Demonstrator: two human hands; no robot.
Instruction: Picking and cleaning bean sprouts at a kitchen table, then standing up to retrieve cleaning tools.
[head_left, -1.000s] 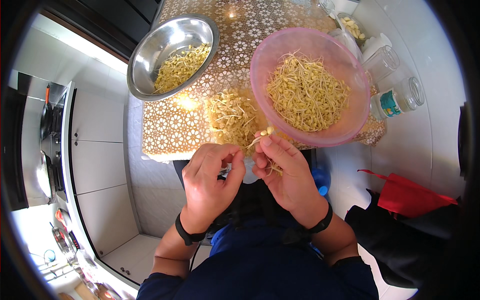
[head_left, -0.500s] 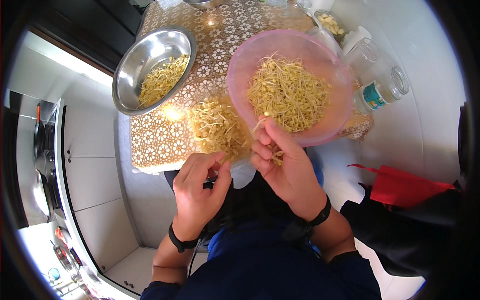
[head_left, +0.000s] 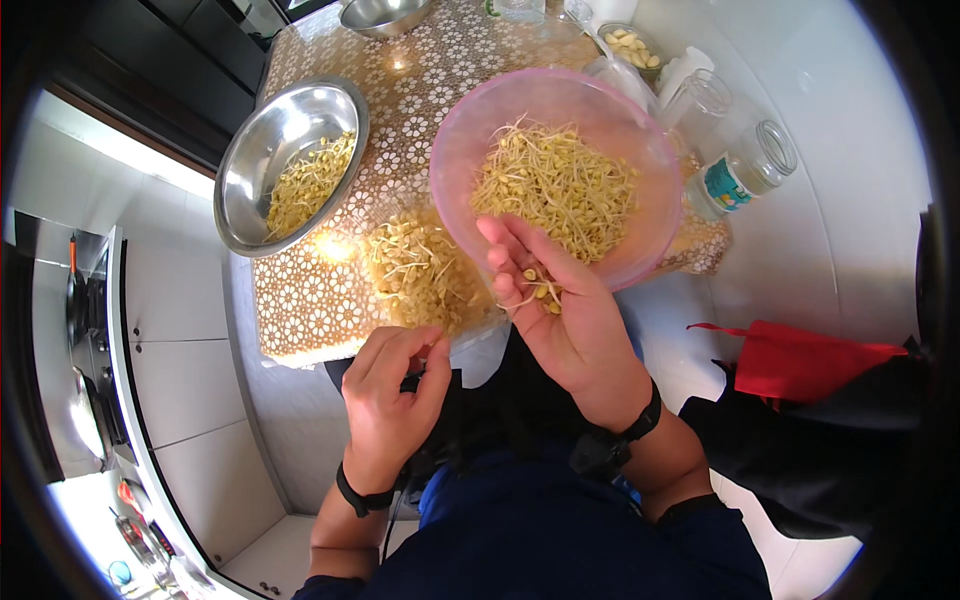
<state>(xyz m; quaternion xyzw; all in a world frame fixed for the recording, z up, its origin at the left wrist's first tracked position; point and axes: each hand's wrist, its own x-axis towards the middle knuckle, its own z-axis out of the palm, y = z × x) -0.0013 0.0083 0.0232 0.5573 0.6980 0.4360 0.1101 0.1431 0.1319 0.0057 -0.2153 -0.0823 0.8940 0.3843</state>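
So the right hand (head_left: pixel 570 325) has its grip curled loosely around a few sprouts (head_left: pixel 545 293), by the pink bowl's (head_left: pixel 654 210) near rim. Left hand (head_left: pixel 393 385): thumb and finger together, can't tell if holding anything, near the sprout pile (head_left: pixel 418 265) on the worktop (head_left: pixel 298 308).

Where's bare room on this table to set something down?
Bare tablecloth: the near left corner, between the larger steel bowl and sprout pile; also between that bowl and the pink basin. Crowded: the right side, basin beside glass jars.
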